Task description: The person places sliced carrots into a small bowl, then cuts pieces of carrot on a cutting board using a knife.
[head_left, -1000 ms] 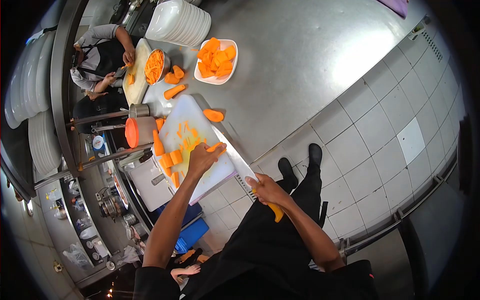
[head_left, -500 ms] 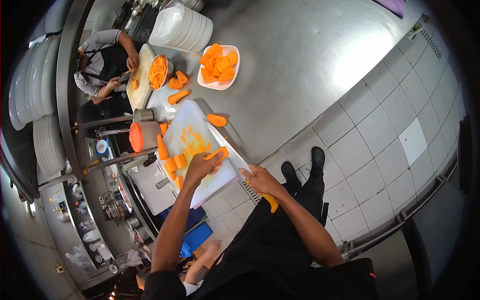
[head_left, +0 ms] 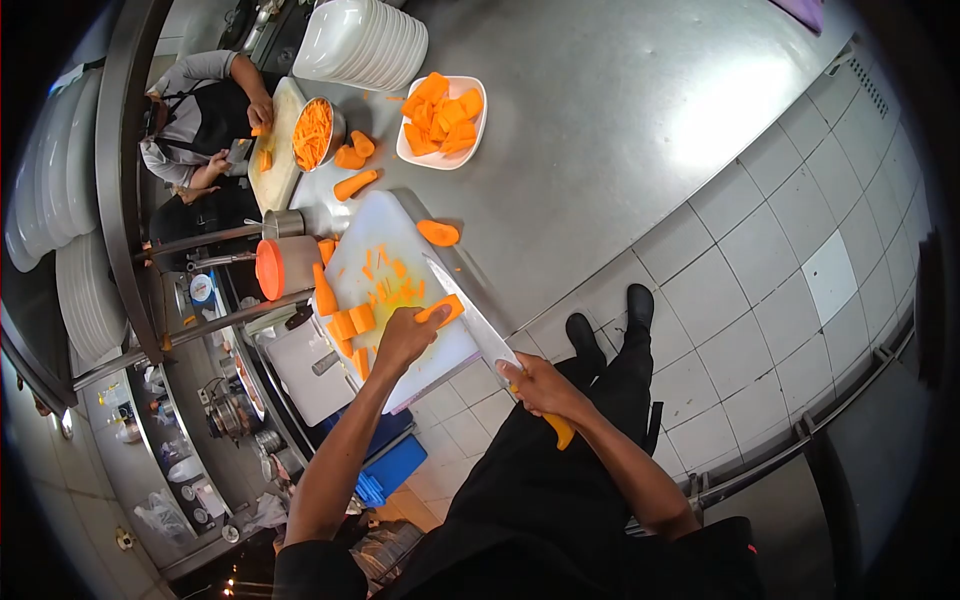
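Observation:
My left hand [head_left: 408,335] grips a carrot piece [head_left: 447,308] over the white cutting board [head_left: 385,225]. Wrapped round the yellow handle of a large knife [head_left: 480,325] is my right hand [head_left: 543,386]; the blade lies just right of the carrot piece, along the board's right side. Carrot scraps [head_left: 385,280] are scattered on the board. Cut carrot blocks [head_left: 352,320] and a longer carrot [head_left: 324,290] rest along its left edge. Another carrot piece [head_left: 438,233] lies on the steel table beside the board.
A white bowl of carrot chunks [head_left: 443,120], a metal bowl of carrot strips [head_left: 318,133], stacked white dishes [head_left: 362,45] and an orange-lidded container [head_left: 285,267] stand beyond. A co-worker [head_left: 205,120] cuts at another board [head_left: 275,150]. Shelves [head_left: 170,440] are at the left.
The knife blade has shifted slightly away from the carrot piece since half a second ago, and my right hand has moved a little lower and right. My left hand keeps its hold.

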The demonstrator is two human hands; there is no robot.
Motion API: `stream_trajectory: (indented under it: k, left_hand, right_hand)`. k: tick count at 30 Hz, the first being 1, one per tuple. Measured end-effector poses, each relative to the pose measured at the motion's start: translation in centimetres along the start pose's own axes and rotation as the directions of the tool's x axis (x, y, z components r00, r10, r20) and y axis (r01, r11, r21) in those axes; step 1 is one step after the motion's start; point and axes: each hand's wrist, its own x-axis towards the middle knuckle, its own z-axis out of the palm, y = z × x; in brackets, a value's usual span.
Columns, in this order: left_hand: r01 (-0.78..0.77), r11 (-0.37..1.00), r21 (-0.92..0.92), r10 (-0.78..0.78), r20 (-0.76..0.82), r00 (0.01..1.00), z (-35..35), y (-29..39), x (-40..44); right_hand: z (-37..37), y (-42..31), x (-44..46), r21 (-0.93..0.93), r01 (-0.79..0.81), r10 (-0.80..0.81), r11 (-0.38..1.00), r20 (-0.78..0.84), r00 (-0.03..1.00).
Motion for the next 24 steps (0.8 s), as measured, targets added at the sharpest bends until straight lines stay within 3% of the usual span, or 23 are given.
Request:
stream_trajectory:
  k: [13, 19, 21, 24]
  left_hand:
    - [-0.016, 0.997, 0.074, 0.012, 0.056, 0.998, -0.5, 0.6, 0.0]
    - [-0.014, 0.994, 0.107, 0.006, 0.071, 0.997, -0.8, 0.5, 0.2]
    - [-0.011, 0.994, 0.108, 0.003, 0.074, 0.997, -0.7, 0.5, 0.2]
    - [-0.013, 0.995, 0.100, 0.004, 0.093, 0.996, -0.9, 0.4, 0.3]
  right_hand:
    - [1.0, -3.0, 1.0, -0.100, -0.030, 0.023, 0.994, -0.064, 0.998]
    - [1.5, -2.7, 2.5, -0.114, 0.042, -0.049, 0.993, -0.054, 0.997]
    - [2.1, -2.3, 2.6, -0.221, 0.150, -0.182, 0.964, -0.135, 0.974]
    - [2.3, -2.5, 2.6, -0.205, 0.133, -0.163, 0.970, -0.138, 0.977]
